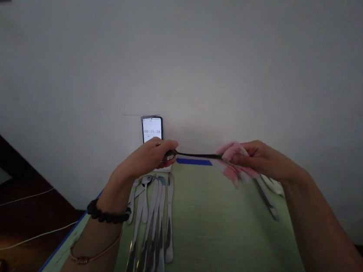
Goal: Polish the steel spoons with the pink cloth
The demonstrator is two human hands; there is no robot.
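A metal spoon (197, 155) is stretched level between my two hands above the table. My left hand (152, 154) is closed around its bowl end. At the handle end, my right hand (261, 157) pinches a pink and white cloth (233, 165) that wraps the metal, hiding the tip. Below my left hand lies a row of table knives (153, 235), with a spoon (145, 181) and other cutlery among their upper ends. Under my right hand rests another piece of cutlery (266, 200), partly covered by the cloth and hand.
A phone (152, 128) showing a running timer leans against the pale wall (192, 56) behind the table. Blue tape (194, 162) marks the back of the green tabletop (217, 223). White pieces (273, 184) lie at the right. White cables (32, 237) cross the dark floor at left.
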